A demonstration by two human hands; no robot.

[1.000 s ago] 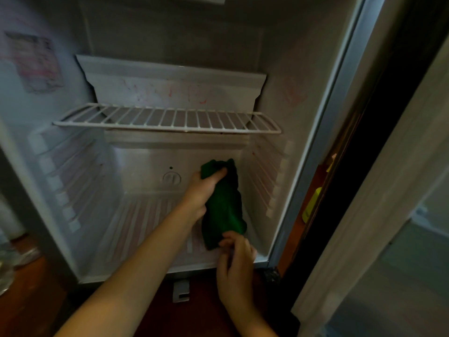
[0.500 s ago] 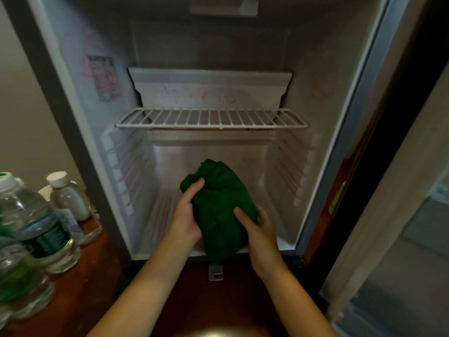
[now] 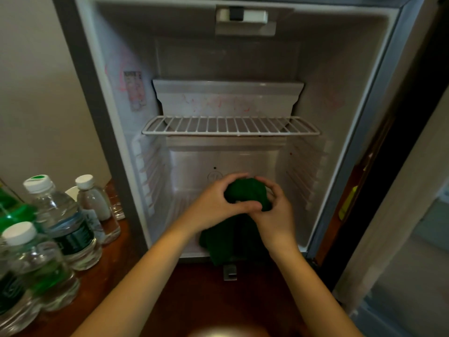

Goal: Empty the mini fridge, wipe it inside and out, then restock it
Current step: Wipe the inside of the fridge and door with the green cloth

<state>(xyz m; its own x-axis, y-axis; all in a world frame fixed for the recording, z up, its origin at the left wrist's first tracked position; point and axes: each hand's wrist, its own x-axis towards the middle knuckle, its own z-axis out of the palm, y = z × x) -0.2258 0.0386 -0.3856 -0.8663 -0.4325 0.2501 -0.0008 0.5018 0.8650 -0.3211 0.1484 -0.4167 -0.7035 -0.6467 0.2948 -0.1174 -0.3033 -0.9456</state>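
Two hands are working on one green cloth [image 3: 245,194] in front of the open mini fridge [image 3: 345,113]. The left hand [image 3: 213,206] and the right hand [image 3: 278,216] both have their fingers curled round the cloth and squeeze it into a ball, while its loose end hangs down to the front lip of the fridge floor. The person seems to be bunching the cloth into a pad for wiping the inside. To do this well, a fresh side should face out, and the cloth should be held tight so no loose end drags. Pink marks [image 3: 218,104] show on the white tray [image 3: 228,93] above the wire shelf [image 3: 229,126] and on the side walls, so those spots likely need a firm rub. The water bottles [image 3: 64,222] stand on the wooden top [image 3: 194,300] just beside the fridge on the left, likely to go back in later. The hands and cloth hide part of the fridge floor, so it is hard to tell if it is clean. The sticker [image 3: 134,90] on the left wall is too blurry to read, the bottles are blurry and cut off at the edge, and the dark part [image 3: 401,142] to the right of the fridge is hard to make out
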